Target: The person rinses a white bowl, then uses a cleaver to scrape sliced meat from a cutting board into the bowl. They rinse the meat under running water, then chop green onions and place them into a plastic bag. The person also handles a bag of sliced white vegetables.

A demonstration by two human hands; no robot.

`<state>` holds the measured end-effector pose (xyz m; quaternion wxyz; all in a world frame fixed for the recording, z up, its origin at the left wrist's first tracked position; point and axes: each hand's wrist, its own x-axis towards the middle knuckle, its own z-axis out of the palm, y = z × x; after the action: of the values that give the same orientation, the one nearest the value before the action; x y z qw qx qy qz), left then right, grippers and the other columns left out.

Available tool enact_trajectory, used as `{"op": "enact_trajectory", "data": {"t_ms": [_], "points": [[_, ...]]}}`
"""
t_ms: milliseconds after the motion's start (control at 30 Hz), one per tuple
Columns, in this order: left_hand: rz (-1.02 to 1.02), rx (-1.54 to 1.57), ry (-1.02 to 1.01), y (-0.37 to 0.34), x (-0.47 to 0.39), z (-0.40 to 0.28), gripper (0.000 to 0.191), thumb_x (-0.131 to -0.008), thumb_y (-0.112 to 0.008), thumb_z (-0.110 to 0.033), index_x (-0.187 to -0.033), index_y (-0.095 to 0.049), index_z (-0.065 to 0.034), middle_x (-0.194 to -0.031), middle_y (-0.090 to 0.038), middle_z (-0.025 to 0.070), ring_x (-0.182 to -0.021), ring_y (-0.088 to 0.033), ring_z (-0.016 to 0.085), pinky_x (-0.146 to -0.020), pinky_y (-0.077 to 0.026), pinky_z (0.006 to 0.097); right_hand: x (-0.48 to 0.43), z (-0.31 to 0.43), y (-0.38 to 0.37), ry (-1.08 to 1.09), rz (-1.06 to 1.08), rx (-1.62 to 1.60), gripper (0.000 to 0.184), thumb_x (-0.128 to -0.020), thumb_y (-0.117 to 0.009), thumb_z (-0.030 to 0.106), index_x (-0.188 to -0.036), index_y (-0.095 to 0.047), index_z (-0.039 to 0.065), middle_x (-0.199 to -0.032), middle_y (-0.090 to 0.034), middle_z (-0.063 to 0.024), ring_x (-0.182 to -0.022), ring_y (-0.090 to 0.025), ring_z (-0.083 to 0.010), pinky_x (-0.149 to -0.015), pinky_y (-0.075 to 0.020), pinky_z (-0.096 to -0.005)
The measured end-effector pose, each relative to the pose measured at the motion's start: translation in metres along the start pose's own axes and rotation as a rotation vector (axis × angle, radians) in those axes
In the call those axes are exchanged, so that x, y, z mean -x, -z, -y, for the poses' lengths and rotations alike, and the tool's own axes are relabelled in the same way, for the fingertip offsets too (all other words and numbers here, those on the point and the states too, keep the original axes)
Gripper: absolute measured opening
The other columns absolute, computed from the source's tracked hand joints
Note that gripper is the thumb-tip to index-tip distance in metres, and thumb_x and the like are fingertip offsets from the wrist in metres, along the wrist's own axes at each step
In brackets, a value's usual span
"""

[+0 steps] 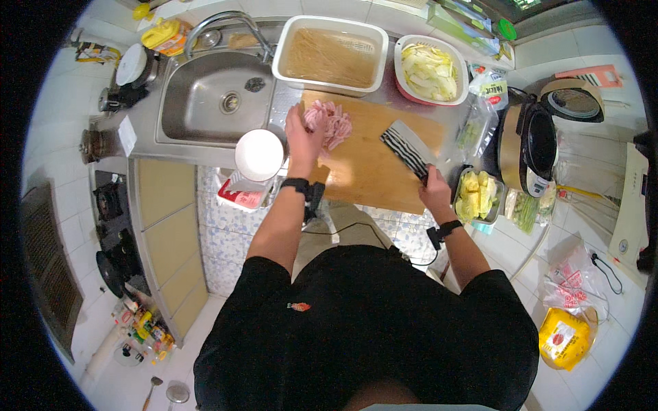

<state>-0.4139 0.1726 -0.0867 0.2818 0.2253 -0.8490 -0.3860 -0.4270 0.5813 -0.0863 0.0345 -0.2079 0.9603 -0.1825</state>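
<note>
My right hand (436,192) grips the dark handle of a kitchen knife (408,149), whose broad blade bears black and white stripes. The blade lies over the right part of a wooden cutting board (375,174) and points up and left. At the board's upper left is a heap of pale pink sliced raw meat (336,126). My left hand (303,136) cups the left side of this heap, the thumb over the slices; whether it grips any is unclear. Just left of my left wrist stands a round white bowl (259,154) at the counter's front edge.
Behind the board stand a white basin (329,85) of noodle-like strands in water and a basket of cut cabbage (429,72). A steel sink (216,97) is on the left. To the right are an open rice cooker (514,144) and a container of yellow-green vegetable pieces (478,192).
</note>
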Motion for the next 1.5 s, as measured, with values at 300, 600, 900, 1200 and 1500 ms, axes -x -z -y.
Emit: {"op": "enact_trajectory", "data": {"t_ms": [300, 600, 900, 1200, 1500], "points": [[0.279, 0.060, -0.095, -0.008, 0.003, 0.014, 0.058, -0.081, -0.086, -0.025, -0.128, -0.060, -0.0034, -0.127, -0.063, 0.0202, -0.118, -0.060, 0.041, -0.104, -0.048, 0.0477, -0.023, 0.075, -0.038, -0.656, 0.370, -0.927, 0.026, -0.102, -0.064, 0.025, -0.103, -0.058, -0.001, -0.070, -0.060, -0.0116, -0.061, -0.060, -0.0256, -0.059, -0.0481, -0.0417], [0.185, -0.104, -0.265, -0.030, -0.001, 0.013, 0.086, -0.057, -0.095, -0.038, -0.130, -0.066, -0.0047, -0.140, -0.052, 0.0251, -0.125, -0.053, 0.046, -0.106, -0.045, 0.0521, -0.052, 0.142, -0.112, -0.514, 0.300, -0.613, 0.041, -0.104, -0.058, 0.038, -0.102, -0.063, -0.004, -0.085, -0.068, -0.0271, -0.078, -0.067, -0.0433, -0.070, -0.0512, -0.0497], [0.079, 0.098, -0.093, -0.058, 0.019, 0.014, 0.061, -0.067, -0.089, -0.026, -0.124, -0.071, -0.0117, -0.134, -0.057, 0.0211, -0.120, -0.055, 0.042, -0.101, -0.047, 0.0508, -0.061, 0.175, -0.126, -0.337, 0.288, -0.797, 0.027, -0.103, -0.061, 0.023, -0.114, -0.062, -0.002, -0.089, -0.071, -0.0189, -0.081, -0.069, -0.0328, -0.072, -0.0531, -0.0424], [-0.037, 0.250, -0.028, -0.011, 0.023, -0.044, 0.060, -0.068, -0.089, -0.023, -0.123, -0.068, -0.0122, -0.129, -0.057, 0.0195, -0.118, -0.059, 0.040, -0.099, -0.052, 0.0483, -0.045, 0.174, -0.078, -0.300, 0.296, -0.811, 0.019, -0.105, -0.060, 0.020, -0.113, -0.062, 0.003, -0.069, -0.059, -0.0028, -0.053, -0.056, -0.0126, -0.049, -0.0442, -0.0311], [-0.226, 0.190, -0.083, 0.087, -0.003, -0.046, 0.062, -0.064, -0.088, -0.016, -0.123, -0.068, -0.0098, -0.137, -0.055, 0.0180, -0.121, -0.060, 0.036, -0.100, -0.051, 0.0449, -0.074, 0.264, -0.015, 0.104, 0.305, -0.553, 0.018, -0.100, -0.063, 0.020, -0.103, -0.060, 0.002, -0.073, -0.065, -0.0219, -0.064, -0.065, -0.0428, -0.056, -0.0493, -0.0474]]}}
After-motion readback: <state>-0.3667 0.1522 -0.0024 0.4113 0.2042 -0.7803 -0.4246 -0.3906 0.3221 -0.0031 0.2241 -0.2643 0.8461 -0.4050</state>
